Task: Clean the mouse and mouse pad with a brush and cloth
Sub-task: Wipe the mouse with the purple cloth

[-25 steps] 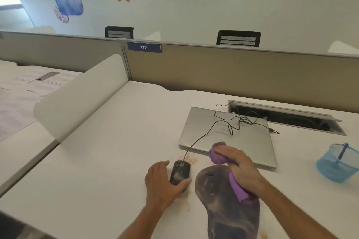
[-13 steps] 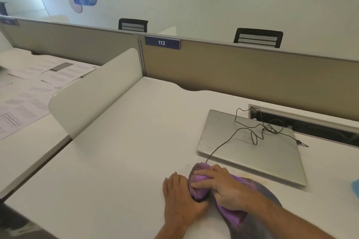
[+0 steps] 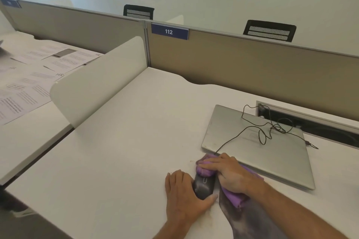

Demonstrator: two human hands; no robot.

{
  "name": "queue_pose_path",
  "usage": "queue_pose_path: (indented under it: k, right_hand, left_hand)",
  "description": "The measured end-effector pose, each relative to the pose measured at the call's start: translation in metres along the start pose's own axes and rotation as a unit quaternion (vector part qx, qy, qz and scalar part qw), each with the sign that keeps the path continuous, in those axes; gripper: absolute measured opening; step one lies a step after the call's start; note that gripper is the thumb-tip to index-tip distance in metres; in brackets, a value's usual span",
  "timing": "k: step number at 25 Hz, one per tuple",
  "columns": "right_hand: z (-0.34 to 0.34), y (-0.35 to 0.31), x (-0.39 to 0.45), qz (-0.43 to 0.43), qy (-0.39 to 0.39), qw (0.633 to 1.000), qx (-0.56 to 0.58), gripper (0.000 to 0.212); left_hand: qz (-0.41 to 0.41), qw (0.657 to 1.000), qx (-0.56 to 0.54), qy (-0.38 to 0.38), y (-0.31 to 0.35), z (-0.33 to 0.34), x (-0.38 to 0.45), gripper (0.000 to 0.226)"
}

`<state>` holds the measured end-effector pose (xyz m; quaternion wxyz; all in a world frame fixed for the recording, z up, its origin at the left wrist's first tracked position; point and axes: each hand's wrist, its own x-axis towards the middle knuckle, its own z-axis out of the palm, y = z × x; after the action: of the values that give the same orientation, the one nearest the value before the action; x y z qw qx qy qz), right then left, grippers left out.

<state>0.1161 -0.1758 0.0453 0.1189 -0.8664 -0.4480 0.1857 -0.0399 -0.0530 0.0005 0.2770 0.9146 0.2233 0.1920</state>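
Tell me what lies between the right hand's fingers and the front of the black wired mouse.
In the head view, the bunched purple cloth lies between the right hand and the front of the black wired mouse; the fingers press it there.

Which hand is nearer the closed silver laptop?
Right. The right hand, gripping the purple cloth, sits just in front of the closed silver laptop; the left hand is farther away, beside the black mouse.

1. Bright, even indoor light; the white desk [image 3: 120, 141] shows no glare.
2. Shadows are faint (soft smudges under the forearms).
3. Wide-angle bending curves the edges; papers [image 3: 25, 83] at far left look soft.
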Motion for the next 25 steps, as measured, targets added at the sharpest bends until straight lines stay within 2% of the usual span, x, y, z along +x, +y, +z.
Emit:
queue_pose_path:
  k: [7,10,16,18,22,25]
  right_hand:
    - [0.015,-0.013,-0.034,-0.077,-0.019,0.995,-0.061,0.059]
    - [0.005,-0.017,-0.025,-0.055,-0.015,0.997,-0.042,0.062]
    - [-0.009,-0.015,-0.001,0.05,-0.016,0.999,-0.011,0.061]
    - [-0.005,-0.019,-0.004,0.023,-0.014,0.999,-0.046,0.06]
    - [0.012,-0.027,-0.031,-0.092,0.003,0.99,-0.105,0.061]
    - [0.013,-0.025,-0.032,-0.076,0.006,0.993,-0.094,0.063]
  left_hand:
    - [-0.011,1.0,0.015,-0.007,0.002,0.0,-0.001,0.062]
    - [-0.018,1.0,0.009,0.003,0.002,0.0,-0.001,0.064]
    - [-0.029,1.0,0.004,0.001,0.004,-0.004,-0.003,0.071]
    - [-0.04,0.999,0.005,-0.014,0.002,-0.003,-0.002,0.072]
    - [-0.051,0.998,0.029,-0.027,0.003,0.001,-0.001,0.065]
    - [-0.056,0.998,0.021,-0.012,0.004,0.002,-0.001,0.062]
